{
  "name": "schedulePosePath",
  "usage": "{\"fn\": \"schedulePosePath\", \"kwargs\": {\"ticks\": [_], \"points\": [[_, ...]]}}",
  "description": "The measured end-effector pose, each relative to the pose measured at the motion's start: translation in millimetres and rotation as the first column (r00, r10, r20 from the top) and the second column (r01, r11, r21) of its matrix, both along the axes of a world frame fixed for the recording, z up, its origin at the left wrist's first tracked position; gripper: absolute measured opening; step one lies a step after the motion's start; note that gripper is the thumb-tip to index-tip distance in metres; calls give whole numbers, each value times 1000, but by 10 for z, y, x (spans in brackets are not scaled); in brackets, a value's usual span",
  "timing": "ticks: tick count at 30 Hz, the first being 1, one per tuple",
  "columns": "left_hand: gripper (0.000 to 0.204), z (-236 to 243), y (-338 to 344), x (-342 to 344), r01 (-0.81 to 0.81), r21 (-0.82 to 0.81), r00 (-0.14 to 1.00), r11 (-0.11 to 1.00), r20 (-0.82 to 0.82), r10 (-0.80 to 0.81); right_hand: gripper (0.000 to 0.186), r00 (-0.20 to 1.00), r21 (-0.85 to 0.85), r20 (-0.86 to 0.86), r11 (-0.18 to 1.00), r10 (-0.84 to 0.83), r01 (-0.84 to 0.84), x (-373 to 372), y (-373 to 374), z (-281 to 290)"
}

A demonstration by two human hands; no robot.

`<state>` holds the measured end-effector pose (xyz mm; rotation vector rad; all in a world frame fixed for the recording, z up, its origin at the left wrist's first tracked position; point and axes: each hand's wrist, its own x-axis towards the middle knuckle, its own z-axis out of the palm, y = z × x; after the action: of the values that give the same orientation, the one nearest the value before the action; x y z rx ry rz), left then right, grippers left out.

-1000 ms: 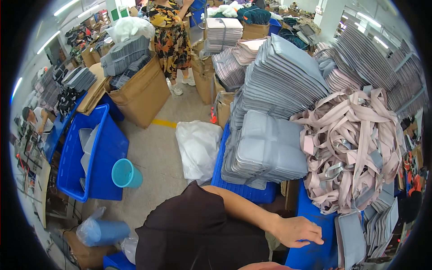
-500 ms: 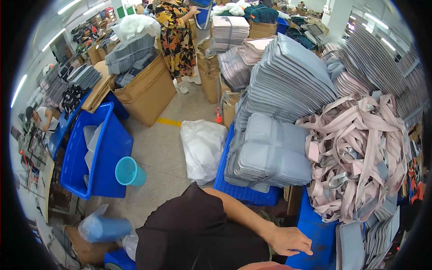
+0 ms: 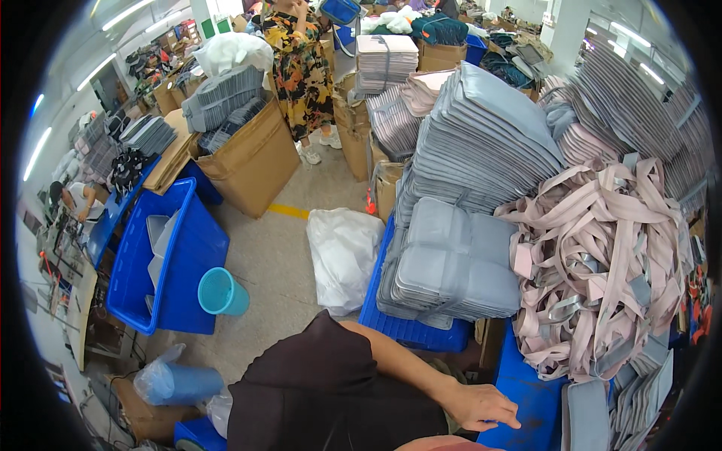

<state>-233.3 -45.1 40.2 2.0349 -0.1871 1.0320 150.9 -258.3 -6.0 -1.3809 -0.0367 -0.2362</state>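
Observation:
Bent across my dark clothing, my left arm ends in my left hand (image 3: 481, 407) at the near edge of a blue tabletop (image 3: 530, 398). Its fingers droop loosely, slightly apart, with no object visible in them. Next to it, folded grey padded pieces (image 3: 587, 417) stand on the blue surface. Beyond lies a large tangled heap of pale pink straps (image 3: 602, 263) with grey ends. A tied bundle of grey padded panels (image 3: 459, 255) rests on a blue crate (image 3: 410, 334) ahead of the hand. My right hand is not in view.
A tall stack of grey panels (image 3: 489, 135) rises behind the bundle. On the floor are a white sack (image 3: 342, 259), a turquoise bin (image 3: 224, 292) and a blue tub (image 3: 180, 270). A person in a floral garment (image 3: 301, 75) stands beside a large carton (image 3: 252, 165).
The view has shifted slightly, so surroundings sit a little lower. My left hand stays in nearly the same place. The floral-clad person's arm has risen.

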Motion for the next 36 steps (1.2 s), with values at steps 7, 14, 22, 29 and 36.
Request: {"fn": "schedulePosePath", "kwargs": {"ticks": [7, 14, 22, 29, 36], "points": [[44, -30, 13, 44, 49, -4, 997, 999, -67, -49, 33, 1000, -23, 27, 1000, -5, 5, -157, 82, 183], [45, -48, -24, 147, 62, 13, 996, 998, -66, -61, 28, 997, -22, 73, 1000, -11, 13, 78, -89, 51], [44, -62, -44, 142, 48, 24, 995, 999, -92, -46, 27, 997, 78, 63, 996, -54, 49, 94, -41, 76], [47, -110, -94, 137, 67, 15, 995, 998, -71, -66, 33, 997, 137, 74, 990, -27, 17, -35, -1, 167], [47, -114, -116, 147, 75, 14, 995, 997, -68, -73, 47, 997, 133, 48, 989, 58, -64, -79, -12, 259]]}}
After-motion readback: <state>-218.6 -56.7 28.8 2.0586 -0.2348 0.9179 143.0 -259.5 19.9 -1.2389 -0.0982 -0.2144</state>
